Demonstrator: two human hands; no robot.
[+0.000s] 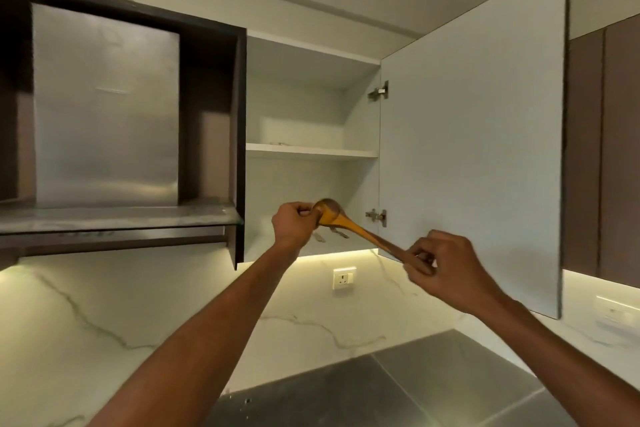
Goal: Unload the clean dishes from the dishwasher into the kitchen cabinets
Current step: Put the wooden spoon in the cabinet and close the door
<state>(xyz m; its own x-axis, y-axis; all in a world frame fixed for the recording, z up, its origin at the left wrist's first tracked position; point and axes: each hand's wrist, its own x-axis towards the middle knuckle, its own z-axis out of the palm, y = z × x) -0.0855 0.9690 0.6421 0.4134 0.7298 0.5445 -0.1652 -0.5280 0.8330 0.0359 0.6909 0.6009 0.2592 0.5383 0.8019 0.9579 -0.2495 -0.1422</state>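
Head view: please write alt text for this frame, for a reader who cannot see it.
Two bare hands hold a wooden spoon at the bottom of an open wall cabinet: the left hand grips its bowl end, the right hand pinches its handle. The cabinet door is swung open to the right, with a steel range hood to the left.

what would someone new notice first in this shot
First, the wooden spoon held across the middle of the view: the left hand grips its bowl end and the right hand pinches its handle. Behind it stands the open white cabinet, its door swung out to the right, with a few utensils lying on its bottom shelf.
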